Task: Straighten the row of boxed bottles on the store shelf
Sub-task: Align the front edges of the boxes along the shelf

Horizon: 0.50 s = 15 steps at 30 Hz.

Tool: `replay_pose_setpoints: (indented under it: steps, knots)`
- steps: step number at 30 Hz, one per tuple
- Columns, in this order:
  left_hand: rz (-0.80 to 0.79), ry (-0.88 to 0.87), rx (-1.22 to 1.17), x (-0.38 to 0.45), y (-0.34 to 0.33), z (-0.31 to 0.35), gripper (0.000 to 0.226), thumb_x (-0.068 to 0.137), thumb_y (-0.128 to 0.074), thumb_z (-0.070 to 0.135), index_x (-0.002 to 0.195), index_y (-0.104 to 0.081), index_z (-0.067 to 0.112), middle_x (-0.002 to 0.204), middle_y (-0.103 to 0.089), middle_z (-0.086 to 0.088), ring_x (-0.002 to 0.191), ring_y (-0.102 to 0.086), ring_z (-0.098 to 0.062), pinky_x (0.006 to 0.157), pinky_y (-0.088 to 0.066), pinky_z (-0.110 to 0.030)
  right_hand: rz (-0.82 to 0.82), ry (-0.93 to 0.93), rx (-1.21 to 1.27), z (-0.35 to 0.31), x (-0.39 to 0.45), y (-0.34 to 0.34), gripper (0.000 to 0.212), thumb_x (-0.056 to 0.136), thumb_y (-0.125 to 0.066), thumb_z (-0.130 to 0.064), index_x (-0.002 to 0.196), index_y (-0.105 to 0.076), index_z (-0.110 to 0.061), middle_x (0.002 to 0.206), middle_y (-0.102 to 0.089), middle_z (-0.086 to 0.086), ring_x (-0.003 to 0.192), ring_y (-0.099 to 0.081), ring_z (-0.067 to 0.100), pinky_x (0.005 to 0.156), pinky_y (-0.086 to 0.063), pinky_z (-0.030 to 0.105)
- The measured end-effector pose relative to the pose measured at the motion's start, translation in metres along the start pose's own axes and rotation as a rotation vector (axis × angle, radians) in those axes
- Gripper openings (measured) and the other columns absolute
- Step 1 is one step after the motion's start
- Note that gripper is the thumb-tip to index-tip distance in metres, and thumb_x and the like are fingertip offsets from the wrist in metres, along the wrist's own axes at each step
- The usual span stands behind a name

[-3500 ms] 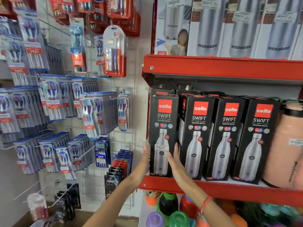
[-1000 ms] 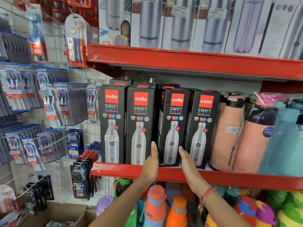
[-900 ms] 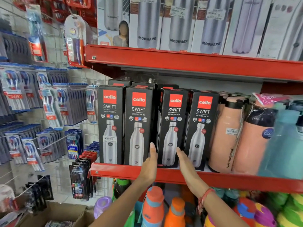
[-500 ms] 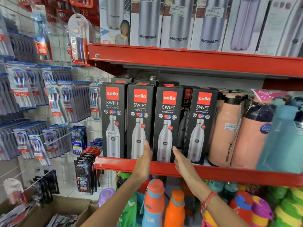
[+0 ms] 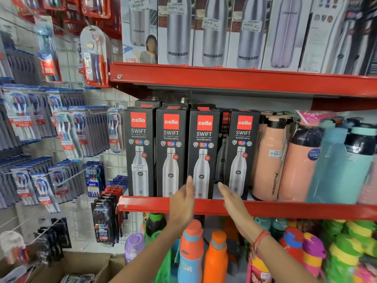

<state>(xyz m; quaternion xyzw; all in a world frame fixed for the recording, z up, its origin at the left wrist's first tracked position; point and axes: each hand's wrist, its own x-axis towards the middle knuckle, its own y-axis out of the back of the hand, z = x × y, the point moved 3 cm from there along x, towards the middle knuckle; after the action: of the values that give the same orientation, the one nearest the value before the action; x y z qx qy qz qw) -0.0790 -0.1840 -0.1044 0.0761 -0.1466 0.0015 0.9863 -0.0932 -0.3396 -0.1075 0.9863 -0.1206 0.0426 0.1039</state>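
Several black Cello Swift boxes stand in a front row on the red shelf. The leftmost box, the second box and the third box stand side by side and face forward. A gap separates them from the rightmost box, and a box further back shows through it. My left hand lies flat by the third box's lower left edge. My right hand is flat, fingers at the gap to that box's right. Neither hand grips anything.
Peach flasks and teal bottles crowd the shelf right of the boxes. Modware boxes fill the shelf above. Colourful bottles stand below. Toothbrush packs hang on pegs at left. A cardboard carton sits on the floor.
The third box has been shifted left against the second and turned to face forward, which opened a gap to the fourth. Both hands have eased back from its sides.
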Motion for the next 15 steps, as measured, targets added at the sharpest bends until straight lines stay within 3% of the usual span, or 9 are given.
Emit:
replay_pose_setpoints:
  steps: [3, 5, 7, 11, 15]
  knots:
    - [-0.103, 0.008, -0.143, -0.002, -0.029, -0.001, 0.055, 0.077, -0.033, 0.076, 0.091, -0.066, 0.034, 0.106, -0.071, 0.002, 0.107, -0.064, -0.013, 0.105, -0.046, -0.043, 0.192, 0.042, -0.038, 0.011, 0.001, 0.030, 0.055, 0.099, -0.040, -0.037, 0.148, -0.034, -0.014, 0.155, -0.035, 0.003, 0.142, -0.032, 0.021, 0.114, -0.023, 0.034]
    - [-0.206, 0.052, -0.180, 0.003, -0.052, 0.002, 0.082, 0.067, -0.033, 0.087, 0.115, -0.064, 0.027, 0.130, -0.063, -0.003, 0.125, -0.055, -0.017, 0.114, -0.036, -0.044, 0.252, 0.052, -0.068, 0.016, 0.006, 0.049, 0.053, 0.099, -0.039, -0.031, 0.148, -0.034, -0.011, 0.155, -0.035, 0.006, 0.142, -0.032, 0.023, 0.111, -0.025, 0.033]
    - [-0.245, 0.100, -0.178, 0.010, -0.074, 0.007, 0.109, 0.064, -0.025, 0.094, 0.140, -0.046, 0.017, 0.150, -0.044, -0.005, 0.141, -0.037, -0.018, 0.121, -0.023, -0.042, 0.257, 0.027, -0.043, 0.020, 0.017, 0.064, 0.056, 0.098, -0.041, -0.034, 0.149, -0.033, -0.011, 0.156, -0.033, 0.006, 0.143, -0.030, 0.022, 0.114, -0.022, 0.034]
    - [-0.264, 0.206, -0.168, 0.023, -0.104, 0.019, 0.089, 0.083, -0.012, 0.076, 0.150, -0.023, 0.017, 0.160, -0.023, -0.004, 0.148, -0.020, -0.019, 0.120, -0.012, -0.037, 0.187, -0.025, 0.013, 0.017, 0.038, 0.075, 0.069, 0.094, -0.039, -0.051, 0.151, -0.026, -0.015, 0.159, -0.026, 0.003, 0.146, -0.024, 0.019, 0.119, -0.018, 0.041]
    - [-0.265, 0.278, -0.204, 0.035, -0.120, 0.020, 0.087, 0.083, -0.012, 0.079, 0.151, -0.019, 0.025, 0.160, -0.021, -0.002, 0.148, -0.017, -0.020, 0.122, -0.011, -0.040, 0.150, -0.060, 0.100, 0.014, 0.052, 0.078, 0.079, 0.088, -0.042, -0.060, 0.152, -0.023, -0.019, 0.160, -0.023, 0.000, 0.147, -0.022, 0.019, 0.120, -0.017, 0.043]
